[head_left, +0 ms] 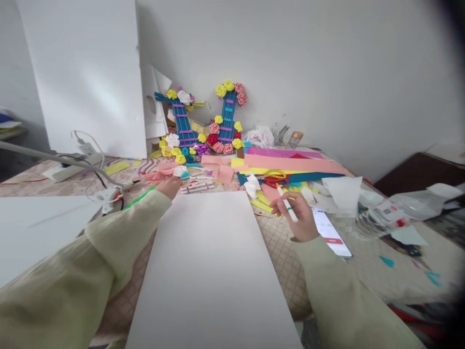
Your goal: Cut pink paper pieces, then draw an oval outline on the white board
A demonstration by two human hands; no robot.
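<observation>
Marker (286,203), white with a green band, is held clear of the bench (276,252) in the right hand (300,218), just off the right edge of the big white sheet (210,261). Its long axis is slanted. The upper end is pointed away and a bit left, toward the red-and-yellow scissors (274,179), and the lower end is angled back toward the wrist. Which end carries the cap can't really be made out at this size.

The right grip is closed on the barrel, with thumb and fingertips pinched around the middle and the other fingers loosely curled beside it. A phone (332,235) with a lit screen is lying flat on the bench, partly tucked under that hand.

The left hand (170,186) is stretched out to the far left corner of the white sheet, right beside a loose bunch of markers (198,185). A small white and teal paper bit (180,171) is seen just past the knuckles. The fingers are turned away from the camera, so whether that grip is apart or closed on anything can't be told.

Further back, long coloured paper strips (290,164) are stacked behind the scissors, and two blue pieces covered in paper flowers (221,121) are propped against the wall.
</observation>
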